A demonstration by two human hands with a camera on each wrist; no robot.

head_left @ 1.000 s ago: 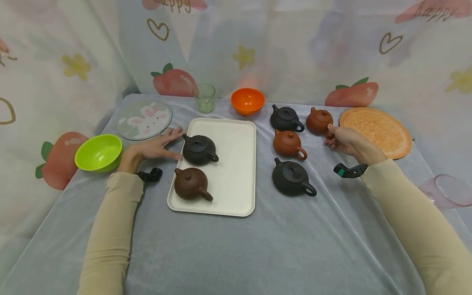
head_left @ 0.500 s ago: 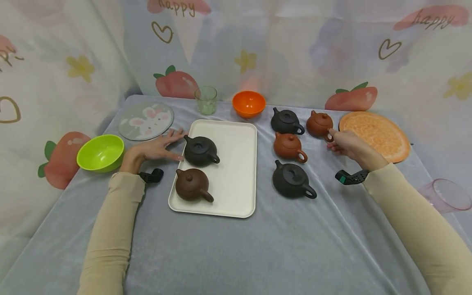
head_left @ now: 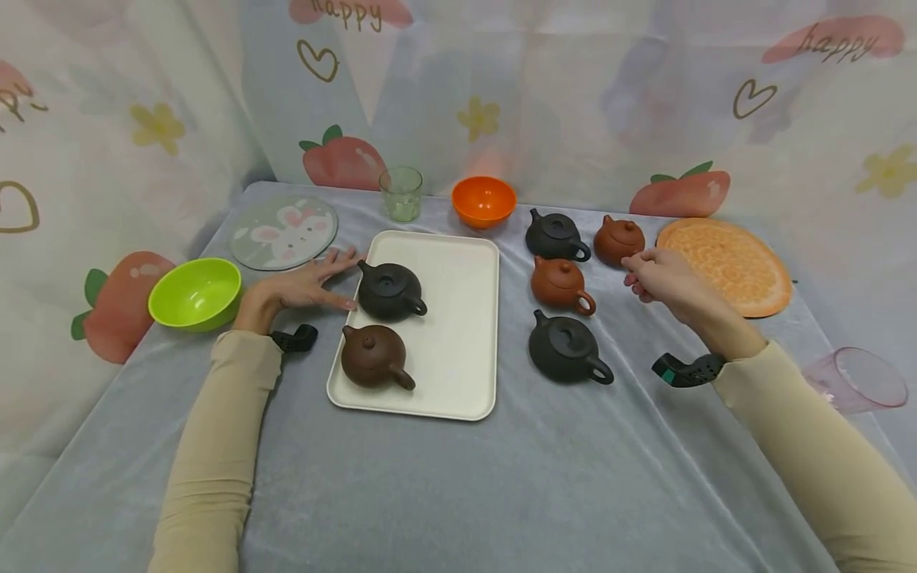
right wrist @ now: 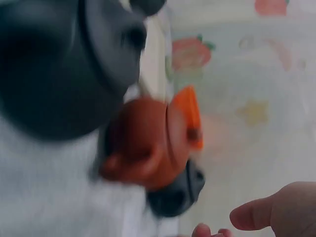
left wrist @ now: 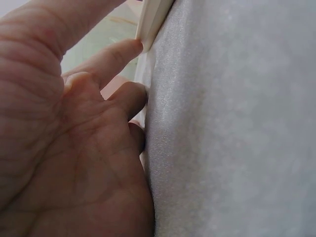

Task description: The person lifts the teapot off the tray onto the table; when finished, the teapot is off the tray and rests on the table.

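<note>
My left hand (head_left: 315,282) lies flat on the grey cloth, its fingers (left wrist: 116,57) straight against the left edge of a cream tray (head_left: 458,334). On the tray sit a black teapot (head_left: 390,291) and a brown teapot (head_left: 372,356). My right hand (head_left: 648,274) hovers with loosely curled fingers and holds nothing, just below and to the right of a red-brown teapot (head_left: 619,239). Another red-brown teapot (head_left: 562,285) and two black teapots (head_left: 555,235) (head_left: 569,348) stand left of that hand. The right wrist view is blurred and shows a black teapot (right wrist: 59,64), a red-brown teapot (right wrist: 148,143) and my fingertips (right wrist: 252,217).
At the back stand an orange bowl (head_left: 483,199) and a small glass (head_left: 399,191). A bunny mat (head_left: 282,232) and a green bowl (head_left: 195,293) are on the left. An orange round mat (head_left: 723,263) and a tipped pink cup (head_left: 856,378) are on the right. Curtains close in the table.
My right hand has left the handle of the far red-brown teapot and drawn back a little toward me; that teapot stays in place. The left hand has not moved.
</note>
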